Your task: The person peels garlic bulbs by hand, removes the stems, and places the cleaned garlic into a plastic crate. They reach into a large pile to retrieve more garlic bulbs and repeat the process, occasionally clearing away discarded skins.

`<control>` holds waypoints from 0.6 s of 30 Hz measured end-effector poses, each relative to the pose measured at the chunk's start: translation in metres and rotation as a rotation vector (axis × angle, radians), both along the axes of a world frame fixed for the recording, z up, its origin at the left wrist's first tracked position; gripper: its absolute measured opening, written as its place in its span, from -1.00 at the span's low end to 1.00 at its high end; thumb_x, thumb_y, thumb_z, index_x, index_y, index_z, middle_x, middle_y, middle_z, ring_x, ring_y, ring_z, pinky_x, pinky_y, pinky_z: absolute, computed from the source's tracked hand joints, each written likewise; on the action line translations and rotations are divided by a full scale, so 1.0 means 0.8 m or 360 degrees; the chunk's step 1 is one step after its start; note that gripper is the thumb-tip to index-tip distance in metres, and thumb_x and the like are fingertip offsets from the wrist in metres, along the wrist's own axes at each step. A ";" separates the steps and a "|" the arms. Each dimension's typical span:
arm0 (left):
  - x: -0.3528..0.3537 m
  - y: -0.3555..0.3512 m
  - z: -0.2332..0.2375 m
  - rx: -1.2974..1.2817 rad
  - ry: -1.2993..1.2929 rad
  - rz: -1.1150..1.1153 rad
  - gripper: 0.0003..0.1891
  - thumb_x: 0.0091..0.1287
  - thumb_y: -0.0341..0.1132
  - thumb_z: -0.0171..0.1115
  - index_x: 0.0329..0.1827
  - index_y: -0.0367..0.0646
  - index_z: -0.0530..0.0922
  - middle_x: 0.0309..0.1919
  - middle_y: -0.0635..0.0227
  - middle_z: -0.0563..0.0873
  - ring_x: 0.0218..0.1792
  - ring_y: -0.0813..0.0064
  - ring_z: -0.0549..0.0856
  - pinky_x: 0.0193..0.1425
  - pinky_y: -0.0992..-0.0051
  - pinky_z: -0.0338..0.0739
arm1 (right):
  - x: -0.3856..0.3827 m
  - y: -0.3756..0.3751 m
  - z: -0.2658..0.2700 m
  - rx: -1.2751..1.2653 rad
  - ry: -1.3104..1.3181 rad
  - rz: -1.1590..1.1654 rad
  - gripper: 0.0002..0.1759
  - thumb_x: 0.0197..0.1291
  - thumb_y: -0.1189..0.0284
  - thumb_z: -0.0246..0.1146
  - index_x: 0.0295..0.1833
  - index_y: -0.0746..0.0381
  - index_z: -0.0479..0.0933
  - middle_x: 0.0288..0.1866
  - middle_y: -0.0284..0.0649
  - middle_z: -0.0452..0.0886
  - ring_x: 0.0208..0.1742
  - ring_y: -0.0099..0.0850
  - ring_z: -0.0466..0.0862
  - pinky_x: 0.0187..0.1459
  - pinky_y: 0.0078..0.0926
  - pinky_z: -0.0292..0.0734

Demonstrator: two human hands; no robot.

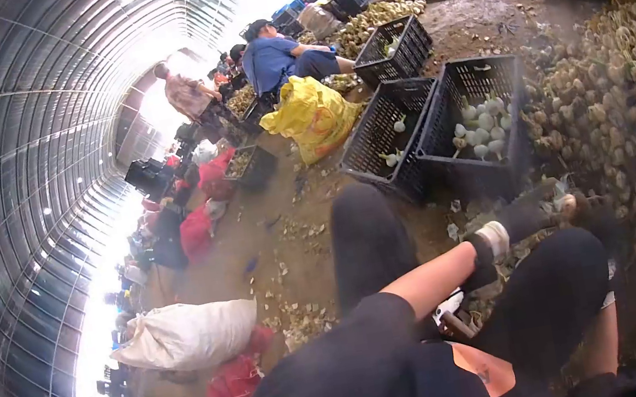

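Observation:
My left hand (527, 217), in a dark glove with a white cuff, reaches out over my bent knee toward the garlic pile. It looks closed on a garlic bulb (566, 204), though motion smears the fingers. My right hand (594, 219), also in a dark glove, is just beyond the bulb, partly behind my knee. Its fingers are blurred, and I cannot make out anything in them. Beside my hands spreads a large heap of garlic (610, 98) with dry stems. In front, a black crate (451, 146) contains several pale trimmed bulbs (485, 126).
Another black crate (364, 148) with a few bulbs adjoins it, and a third crate (393, 52) stands behind. A yellow sack (311, 116) is near a seated person in blue (275, 60). A white sack (190, 335) and red bags (232, 391) lie left on the littered floor.

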State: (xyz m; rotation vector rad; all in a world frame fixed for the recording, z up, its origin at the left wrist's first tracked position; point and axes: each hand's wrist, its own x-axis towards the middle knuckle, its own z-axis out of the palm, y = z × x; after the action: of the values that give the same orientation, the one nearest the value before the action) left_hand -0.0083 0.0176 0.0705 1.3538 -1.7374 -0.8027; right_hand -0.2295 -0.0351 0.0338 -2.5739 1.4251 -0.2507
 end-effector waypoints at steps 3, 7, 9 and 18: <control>0.003 -0.018 0.034 0.0188 0.0503 -0.0396 -0.53 0.33 -0.20 0.36 0.23 -0.14 0.45 0.06 0.32 0.64 0.07 0.43 0.59 0.29 0.34 0.42 | 0.037 -0.006 0.065 0.0017 -0.0233 0.0211 -0.52 0.32 0.29 0.12 0.34 0.13 0.44 0.19 -0.05 0.60 0.16 -0.07 0.60 0.18 -0.22 0.47; 0.020 -0.041 0.055 0.0301 0.0806 -0.0265 -0.61 0.33 -0.28 0.33 0.17 -0.15 0.46 -0.04 0.34 0.65 -0.09 0.57 0.62 -0.05 0.50 0.59 | 0.026 -0.023 0.043 -0.0088 -0.2039 0.0191 -0.49 0.30 0.51 0.10 0.38 0.30 0.38 0.31 -0.08 0.52 0.33 -0.28 0.49 0.34 -0.28 0.38; 0.018 -0.057 0.066 0.0208 0.0915 -0.0153 -0.50 0.22 -0.23 0.46 0.15 -0.15 0.46 -0.07 0.33 0.63 -0.13 0.51 0.64 -0.09 0.48 0.60 | 0.014 -0.026 0.064 -0.0064 -0.1835 -0.0004 -0.60 0.47 0.34 0.06 0.30 0.28 0.48 0.16 -0.05 0.58 0.15 -0.31 0.61 0.16 -0.35 0.52; -0.022 -0.102 0.102 -0.0536 0.0301 -0.0245 -0.52 0.05 -0.37 0.49 0.01 -0.16 0.46 -0.15 0.15 0.69 -0.07 0.17 0.70 0.05 0.29 0.54 | 0.031 -0.054 0.073 0.0857 -0.2309 -0.0254 -0.47 0.45 0.09 0.12 0.22 0.35 0.49 0.06 -0.19 0.63 -0.03 -0.40 0.64 -0.07 -0.51 0.56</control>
State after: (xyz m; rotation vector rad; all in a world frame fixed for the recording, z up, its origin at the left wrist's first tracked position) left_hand -0.0256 -0.0641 0.1524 0.9012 -1.7473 -0.6609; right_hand -0.2047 -0.0781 0.0922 -1.1783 0.8480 -1.2079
